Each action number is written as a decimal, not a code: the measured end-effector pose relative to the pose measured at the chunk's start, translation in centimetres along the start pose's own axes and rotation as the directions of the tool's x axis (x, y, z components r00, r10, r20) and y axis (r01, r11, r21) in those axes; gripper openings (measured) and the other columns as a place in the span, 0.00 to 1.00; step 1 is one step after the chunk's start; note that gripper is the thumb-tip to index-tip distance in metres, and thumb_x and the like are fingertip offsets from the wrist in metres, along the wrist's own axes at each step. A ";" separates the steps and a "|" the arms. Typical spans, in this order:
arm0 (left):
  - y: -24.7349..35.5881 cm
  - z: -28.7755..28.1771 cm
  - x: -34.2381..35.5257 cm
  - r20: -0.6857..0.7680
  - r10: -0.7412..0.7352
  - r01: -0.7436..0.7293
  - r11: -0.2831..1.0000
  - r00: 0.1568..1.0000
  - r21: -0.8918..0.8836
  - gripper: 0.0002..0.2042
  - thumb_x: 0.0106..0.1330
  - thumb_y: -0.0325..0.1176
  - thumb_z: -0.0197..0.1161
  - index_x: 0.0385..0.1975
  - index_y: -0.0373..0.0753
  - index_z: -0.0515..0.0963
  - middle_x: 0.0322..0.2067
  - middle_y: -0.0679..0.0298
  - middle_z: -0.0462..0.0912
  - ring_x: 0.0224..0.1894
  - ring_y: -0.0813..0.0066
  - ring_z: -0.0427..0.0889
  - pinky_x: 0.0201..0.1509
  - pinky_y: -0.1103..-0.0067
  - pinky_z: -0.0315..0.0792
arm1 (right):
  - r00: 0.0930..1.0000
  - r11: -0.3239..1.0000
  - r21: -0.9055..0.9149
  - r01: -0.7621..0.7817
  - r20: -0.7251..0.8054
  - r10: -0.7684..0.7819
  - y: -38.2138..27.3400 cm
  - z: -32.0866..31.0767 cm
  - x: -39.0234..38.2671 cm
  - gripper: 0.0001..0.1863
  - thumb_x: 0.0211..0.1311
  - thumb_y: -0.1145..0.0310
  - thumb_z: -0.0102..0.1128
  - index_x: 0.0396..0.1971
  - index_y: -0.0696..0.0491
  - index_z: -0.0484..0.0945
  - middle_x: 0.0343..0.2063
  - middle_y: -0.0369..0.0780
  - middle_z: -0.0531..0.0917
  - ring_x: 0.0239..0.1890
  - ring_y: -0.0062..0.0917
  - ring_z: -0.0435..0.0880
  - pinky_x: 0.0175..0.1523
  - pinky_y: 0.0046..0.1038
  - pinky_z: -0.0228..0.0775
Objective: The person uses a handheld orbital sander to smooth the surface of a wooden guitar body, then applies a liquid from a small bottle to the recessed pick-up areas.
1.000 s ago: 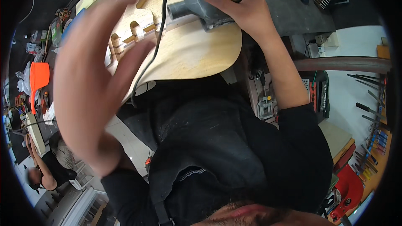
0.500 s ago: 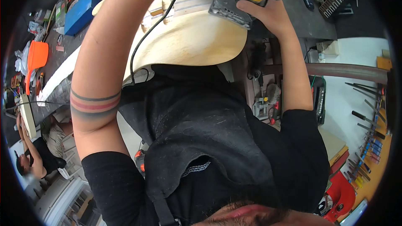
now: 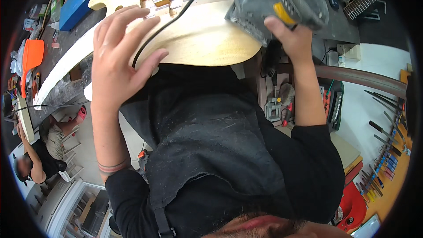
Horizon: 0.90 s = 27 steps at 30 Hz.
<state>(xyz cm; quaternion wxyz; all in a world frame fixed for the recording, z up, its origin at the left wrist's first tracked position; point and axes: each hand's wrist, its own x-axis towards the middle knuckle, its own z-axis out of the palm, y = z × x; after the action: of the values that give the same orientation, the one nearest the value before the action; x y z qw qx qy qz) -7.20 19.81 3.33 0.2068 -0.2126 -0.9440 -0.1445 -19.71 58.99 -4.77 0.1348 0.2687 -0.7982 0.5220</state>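
Observation:
A pale wooden guitar body (image 3: 207,46) with routed cavities lies flat on the bench in front of me. My right hand (image 3: 291,39) grips a grey electric sander (image 3: 255,6), slightly blurred, over the body's right part; whether its pad touches the wood I cannot tell. A black power cord (image 3: 178,15) runs from the sander down across the body. Over the left part of the wood, beside the cord, my left hand (image 3: 119,55) has its fingers spread and holds nothing. Whether its fingertips rest on the surface is unclear.
On the bench's left are a blue box (image 3: 79,6) and an orange scoop-like tool (image 3: 33,55). A fretted neck (image 3: 363,0) lies at the far right. Hand tools hang on the right wall panel (image 3: 383,150). Another person (image 3: 44,161) works at the far left.
My left hand has come off the sander and moved left and nearer to me, its fingers opening. The sander has shifted slightly right in my right hand. More of the guitar body shows.

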 end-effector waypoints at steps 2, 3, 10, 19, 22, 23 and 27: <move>-0.3 -0.2 -0.4 0.040 0.000 -0.001 0.999 0.999 0.037 0.31 0.62 0.51 0.85 0.64 0.44 0.89 0.66 0.57 0.87 0.71 0.49 0.83 0.78 0.55 0.69 | 1.000 1.000 0.004 -0.008 0.025 0.008 1.5 -0.5 1.5 0.28 0.67 0.56 0.89 0.58 0.58 0.89 0.52 0.37 0.93 0.54 0.24 0.90 0.65 0.33 0.82; -0.3 -0.2 -0.6 0.039 0.006 -0.008 0.998 0.999 0.059 0.33 0.62 0.54 0.84 0.65 0.44 0.89 0.67 0.57 0.87 0.72 0.49 0.82 0.78 0.54 0.69 | 0.999 1.000 0.006 -0.009 0.037 0.009 2.2 -0.8 2.5 0.29 0.69 0.56 0.88 0.61 0.58 0.88 0.54 0.37 0.92 0.56 0.23 0.89 0.66 0.32 0.81; 0.6 0.5 -2.2 0.215 -0.083 0.067 0.995 0.973 0.080 0.58 0.50 0.65 0.84 0.85 0.48 0.73 0.77 0.59 0.80 0.82 0.50 0.74 0.90 0.49 0.59 | 1.000 0.999 -0.039 -0.013 0.012 0.014 0.6 0.1 3.2 0.26 0.65 0.56 0.91 0.54 0.58 0.91 0.46 0.38 0.94 0.49 0.26 0.91 0.61 0.34 0.84; 0.5 0.6 -2.4 0.255 -0.138 0.128 0.990 0.957 0.056 0.57 0.52 0.38 0.88 0.88 0.47 0.68 0.79 0.60 0.80 0.85 0.54 0.71 0.93 0.50 0.57 | 0.998 1.000 0.024 -0.019 -0.057 0.021 -0.5 0.8 2.4 0.29 0.66 0.56 0.90 0.57 0.60 0.89 0.51 0.38 0.93 0.53 0.26 0.90 0.64 0.34 0.82; 0.4 0.7 -2.4 0.235 -0.142 0.143 0.990 0.962 0.015 0.56 0.53 0.38 0.88 0.88 0.47 0.68 0.79 0.59 0.80 0.85 0.54 0.71 0.93 0.50 0.57 | 0.990 0.994 0.067 -0.082 -0.111 0.090 0.3 0.4 2.6 0.28 0.65 0.56 0.91 0.56 0.59 0.89 0.50 0.37 0.92 0.52 0.26 0.90 0.64 0.33 0.81; 0.3 0.7 -2.4 0.229 -0.151 0.155 0.988 0.962 0.003 0.55 0.54 0.37 0.88 0.87 0.47 0.69 0.79 0.59 0.80 0.85 0.54 0.71 0.93 0.50 0.57 | 0.992 0.996 0.054 -0.074 -0.099 0.079 0.2 0.4 2.2 0.28 0.65 0.56 0.91 0.55 0.59 0.89 0.50 0.37 0.92 0.52 0.26 0.90 0.64 0.33 0.81; 0.2 0.9 -2.5 0.219 -0.162 0.170 0.985 0.962 -0.014 0.54 0.55 0.38 0.87 0.87 0.47 0.70 0.79 0.59 0.80 0.85 0.53 0.71 0.93 0.50 0.58 | 0.996 0.994 0.079 -0.073 -0.051 0.077 -1.8 0.9 -1.0 0.28 0.65 0.57 0.91 0.56 0.60 0.90 0.52 0.39 0.92 0.54 0.27 0.90 0.65 0.34 0.83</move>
<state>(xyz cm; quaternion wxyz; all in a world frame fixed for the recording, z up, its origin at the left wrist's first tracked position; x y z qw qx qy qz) -5.33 19.50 1.47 0.0861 -0.1506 -0.9729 -0.1527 -17.82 57.89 -4.33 0.1264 0.2294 -0.7832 0.5640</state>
